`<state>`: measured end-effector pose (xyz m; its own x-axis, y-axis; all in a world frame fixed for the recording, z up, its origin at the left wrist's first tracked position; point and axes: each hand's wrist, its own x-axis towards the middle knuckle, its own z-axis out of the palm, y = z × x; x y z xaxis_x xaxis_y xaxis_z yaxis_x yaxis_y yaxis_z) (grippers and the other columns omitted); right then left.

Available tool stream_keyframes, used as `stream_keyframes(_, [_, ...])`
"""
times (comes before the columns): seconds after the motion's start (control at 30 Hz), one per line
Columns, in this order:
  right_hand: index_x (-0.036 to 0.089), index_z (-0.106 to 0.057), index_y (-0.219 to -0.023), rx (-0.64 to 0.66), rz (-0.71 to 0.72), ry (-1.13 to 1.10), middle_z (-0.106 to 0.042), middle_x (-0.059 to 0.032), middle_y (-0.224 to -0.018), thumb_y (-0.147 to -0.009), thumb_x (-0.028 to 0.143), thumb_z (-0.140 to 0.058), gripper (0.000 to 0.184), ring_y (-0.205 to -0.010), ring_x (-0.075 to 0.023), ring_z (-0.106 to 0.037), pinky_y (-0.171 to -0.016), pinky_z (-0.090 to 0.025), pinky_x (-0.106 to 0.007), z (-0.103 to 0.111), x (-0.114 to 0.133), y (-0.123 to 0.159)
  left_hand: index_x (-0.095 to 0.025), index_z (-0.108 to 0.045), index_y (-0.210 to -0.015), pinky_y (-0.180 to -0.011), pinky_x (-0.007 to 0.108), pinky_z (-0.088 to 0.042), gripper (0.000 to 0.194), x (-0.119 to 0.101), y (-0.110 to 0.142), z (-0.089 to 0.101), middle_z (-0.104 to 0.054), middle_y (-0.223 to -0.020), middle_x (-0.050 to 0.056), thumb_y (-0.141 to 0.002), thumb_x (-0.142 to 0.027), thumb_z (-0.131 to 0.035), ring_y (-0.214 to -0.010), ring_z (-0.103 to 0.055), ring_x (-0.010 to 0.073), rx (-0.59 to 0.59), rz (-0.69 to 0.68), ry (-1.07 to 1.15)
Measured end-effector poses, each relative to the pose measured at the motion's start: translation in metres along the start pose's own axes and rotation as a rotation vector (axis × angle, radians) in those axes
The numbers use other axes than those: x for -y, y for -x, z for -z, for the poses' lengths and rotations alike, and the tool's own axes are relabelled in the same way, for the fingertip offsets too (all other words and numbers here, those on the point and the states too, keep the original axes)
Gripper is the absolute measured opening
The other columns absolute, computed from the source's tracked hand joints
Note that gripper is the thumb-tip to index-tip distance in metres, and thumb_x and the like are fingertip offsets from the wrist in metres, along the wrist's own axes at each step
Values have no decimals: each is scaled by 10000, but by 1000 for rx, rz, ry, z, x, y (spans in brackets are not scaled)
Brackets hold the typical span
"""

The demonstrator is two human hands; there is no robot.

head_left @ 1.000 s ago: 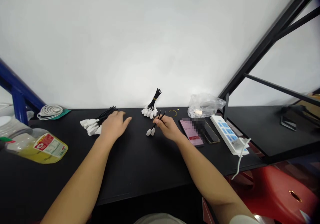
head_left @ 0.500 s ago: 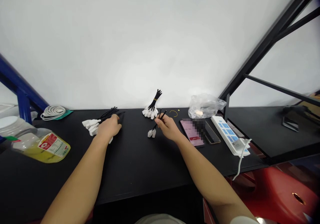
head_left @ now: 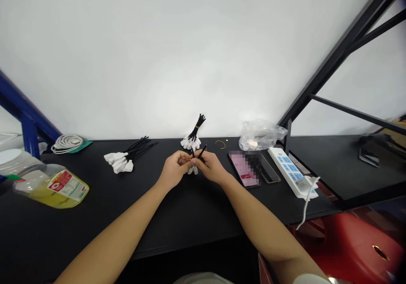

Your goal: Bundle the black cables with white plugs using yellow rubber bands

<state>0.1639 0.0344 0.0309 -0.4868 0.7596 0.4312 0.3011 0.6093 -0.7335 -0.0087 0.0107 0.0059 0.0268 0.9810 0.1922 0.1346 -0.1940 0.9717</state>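
Observation:
Over the middle of the black table, my two hands meet fingertip to fingertip. My right hand [head_left: 212,165] is closed in a pinch on short black cables [head_left: 203,150] whose white connectors [head_left: 193,171] hang down between the hands. Fingers bent, my left hand [head_left: 175,167] pinches a black cable at the same spot; its grip is partly hidden. Just behind them lies a bundle of black cables [head_left: 197,127] bound by a yellow tie, white connectors toward me. To the left, a loose pile of similar cables [head_left: 120,161] lies with black ends pointing back right.
A pink-screened phone [head_left: 242,169], a dark phone [head_left: 269,169] and a white power strip [head_left: 290,169] lie at right. Behind them rests a clear plastic bag [head_left: 261,133]. A yellow tie [head_left: 220,142] lies near the wall. A bottle of yellow liquid [head_left: 60,186] and coiled white cable [head_left: 67,142] are left.
My left hand has left the loose pile and moved right to join my right hand, now touching the held cables. My right hand has stayed nearly in place.

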Motion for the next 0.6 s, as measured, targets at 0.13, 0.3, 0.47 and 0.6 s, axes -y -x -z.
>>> stream_keyframes(0.13, [197, -598, -876, -15, -22, 49, -628, -14, -764, -973, 417, -505, 257, -696, -146, -567, -679, -446, -251, 2, 0, 1, -184, -638, -942, -636, 298, -513, 394, 0, -8, 15, -689, -782, 44, -748, -508, -752, -647, -623, 165, 46, -48, -138])
stream_keyframes(0.3, [203, -569, -889, -69, -57, 54, -576, 7, -721, -975, 413, -488, 241, -663, -142, -531, -654, -423, -250, 4, -3, 0, -204, -685, -1122, -933, 448, -463, 346, 7, -25, 73, -620, -1269, 150, -918, -431, -519, -1068, -614, 319, -205, -77, -912])
stream_keyframes(0.47, [207, -547, -888, -41, -87, 34, -557, 17, -706, -971, 416, -490, 232, -638, -134, -514, -631, -410, -243, 4, -3, 0, -168, -667, -1238, -1061, 618, -237, 399, 28, -31, 118, -604, -1304, 229, -899, -291, -497, -1239, -485, 439, -328, 159, -1316])
stream_keyframes(0.6, [205, -541, -871, -37, -82, 34, -554, 14, -710, -971, 412, -487, 236, -643, -133, -511, -630, -407, -241, 4, -1, 0, -218, -753, -1097, -997, 575, -289, 360, 29, -31, 122, -696, -1143, 175, -857, -214, -485, -1121, -557, 410, -286, 214, -1310])
